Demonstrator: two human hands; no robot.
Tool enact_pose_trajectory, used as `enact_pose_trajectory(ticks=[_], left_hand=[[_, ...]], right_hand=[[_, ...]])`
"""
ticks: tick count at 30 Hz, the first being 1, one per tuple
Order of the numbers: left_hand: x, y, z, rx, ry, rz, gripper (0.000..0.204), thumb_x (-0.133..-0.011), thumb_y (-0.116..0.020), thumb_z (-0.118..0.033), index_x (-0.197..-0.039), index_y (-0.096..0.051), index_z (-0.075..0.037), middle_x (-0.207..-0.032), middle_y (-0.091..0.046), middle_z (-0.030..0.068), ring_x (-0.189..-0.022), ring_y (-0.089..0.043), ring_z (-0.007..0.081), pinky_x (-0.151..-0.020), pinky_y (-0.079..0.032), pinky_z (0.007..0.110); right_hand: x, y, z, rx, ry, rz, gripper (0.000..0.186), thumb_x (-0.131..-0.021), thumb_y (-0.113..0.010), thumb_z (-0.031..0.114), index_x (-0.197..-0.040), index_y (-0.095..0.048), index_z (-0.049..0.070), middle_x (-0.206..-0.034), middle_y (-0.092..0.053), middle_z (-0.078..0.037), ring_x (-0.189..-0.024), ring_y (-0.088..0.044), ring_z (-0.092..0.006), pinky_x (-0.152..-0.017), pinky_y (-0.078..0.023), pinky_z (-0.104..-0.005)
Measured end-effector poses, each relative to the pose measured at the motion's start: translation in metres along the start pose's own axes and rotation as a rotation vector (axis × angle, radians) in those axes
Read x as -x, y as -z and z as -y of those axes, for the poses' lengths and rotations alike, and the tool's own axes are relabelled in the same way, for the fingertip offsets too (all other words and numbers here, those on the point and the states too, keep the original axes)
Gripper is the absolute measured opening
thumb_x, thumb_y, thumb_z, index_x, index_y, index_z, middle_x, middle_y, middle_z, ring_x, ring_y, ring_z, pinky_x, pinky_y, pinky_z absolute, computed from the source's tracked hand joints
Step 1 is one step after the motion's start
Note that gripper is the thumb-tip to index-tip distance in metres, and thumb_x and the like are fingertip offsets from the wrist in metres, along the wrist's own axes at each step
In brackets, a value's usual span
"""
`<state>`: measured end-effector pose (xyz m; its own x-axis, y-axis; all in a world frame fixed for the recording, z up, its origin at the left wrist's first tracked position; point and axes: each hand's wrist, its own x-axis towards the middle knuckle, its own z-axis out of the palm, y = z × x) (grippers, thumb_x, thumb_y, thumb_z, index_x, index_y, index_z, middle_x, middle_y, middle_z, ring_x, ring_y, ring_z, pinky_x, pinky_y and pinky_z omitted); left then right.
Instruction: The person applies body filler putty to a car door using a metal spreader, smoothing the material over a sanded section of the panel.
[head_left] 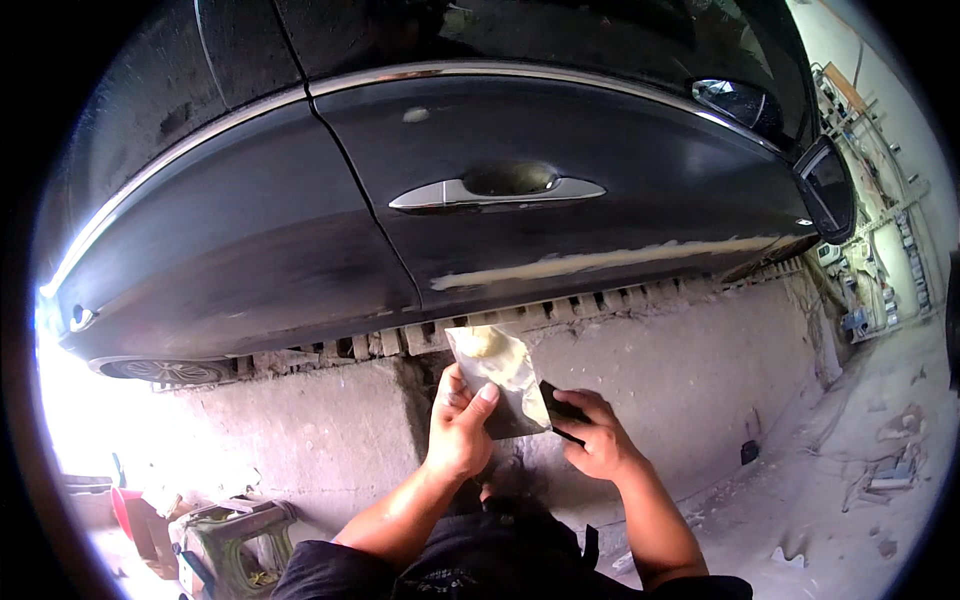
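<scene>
My left hand (458, 432) grips a flat grey plate (515, 410), its thumb on top and fingers beneath. Pale yellow putty (488, 344) lies in a lump at the plate's far end and smears down its right side. Closed around a dark, flat spreader (549, 398), my right hand (602, 440) is at the plate's right edge. Beyond both hands stands a black car door (640, 130) with a chrome handle (430, 196). A long tan streak of filler (590, 262) runs along its lower part, and a small light patch (415, 115) shows above the handle.
A concrete ledge (660, 360) runs below the car, between it and me. The side mirror (828, 190) juts out at the right. At lower left are a greenish stool (228, 530) and a red bucket (128, 512). Shelving with tools (885, 240) lines the right wall.
</scene>
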<state>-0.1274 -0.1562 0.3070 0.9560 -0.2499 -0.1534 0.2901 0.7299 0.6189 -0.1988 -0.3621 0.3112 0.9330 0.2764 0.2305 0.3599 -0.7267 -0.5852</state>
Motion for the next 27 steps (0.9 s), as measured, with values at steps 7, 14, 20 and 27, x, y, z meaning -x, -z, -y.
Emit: enact_pose_trajectory(ticks=[7, 14, 20, 27], left_hand=[[-0.008, 0.024, -0.027, 0.006, 0.287, -0.025, 0.034, -0.09, -0.056, -0.003, -0.122, -0.044, -0.003, -0.119, -0.057, 0.0119, -0.111, -0.055, 0.0233, -0.099, -0.043, 0.041], [0.008, 0.028, -0.018, 0.008, 0.301, 0.002, 0.038, -0.09, -0.055, 0.0, -0.126, -0.042, -0.003, -0.12, -0.056, 0.0133, -0.11, -0.056, 0.0241, -0.097, -0.044, 0.041], [0.005, 0.073, 0.028, -0.211, 0.033, -0.09, 0.03, -0.093, -0.055, -0.005, -0.121, -0.046, 0.001, -0.116, -0.059, 0.0098, -0.108, -0.055, 0.0173, -0.097, -0.041, 0.032], [-0.03, 0.137, 0.096, -0.368, -0.031, -0.063, 0.038, -0.094, -0.055, -0.008, -0.129, -0.044, 0.003, -0.118, -0.058, 0.0072, -0.11, -0.052, 0.0138, -0.098, -0.038, 0.029]], right_hand=[[-0.004, -0.003, -0.009, -1.393, -0.508, -0.298, 0.032, -0.089, -0.053, 0.005, -0.12, -0.053, -0.004, -0.116, -0.061, -0.011, -0.101, -0.06, -0.0175, -0.092, -0.047, -0.0318], [-0.003, -0.055, -0.055, -1.296, -0.529, 0.069, 0.035, -0.091, -0.057, 0.005, -0.124, -0.047, 0.002, -0.103, -0.062, -0.008, -0.091, -0.059, -0.0134, -0.08, -0.048, -0.0285], [-0.001, -0.094, -0.079, -0.697, -0.486, -0.1, 0.022, -0.086, -0.057, 0.004, -0.108, -0.059, 0.0, -0.089, -0.066, -0.005, -0.084, -0.06, -0.0104, -0.076, -0.047, -0.0258], [0.001, -0.157, -0.095, -0.583, -0.201, 0.049, 0.012, -0.087, -0.062, 0.012, -0.083, -0.058, 0.001, -0.072, -0.057, -0.01, -0.066, -0.058, -0.0203, -0.061, -0.045, -0.0315]])
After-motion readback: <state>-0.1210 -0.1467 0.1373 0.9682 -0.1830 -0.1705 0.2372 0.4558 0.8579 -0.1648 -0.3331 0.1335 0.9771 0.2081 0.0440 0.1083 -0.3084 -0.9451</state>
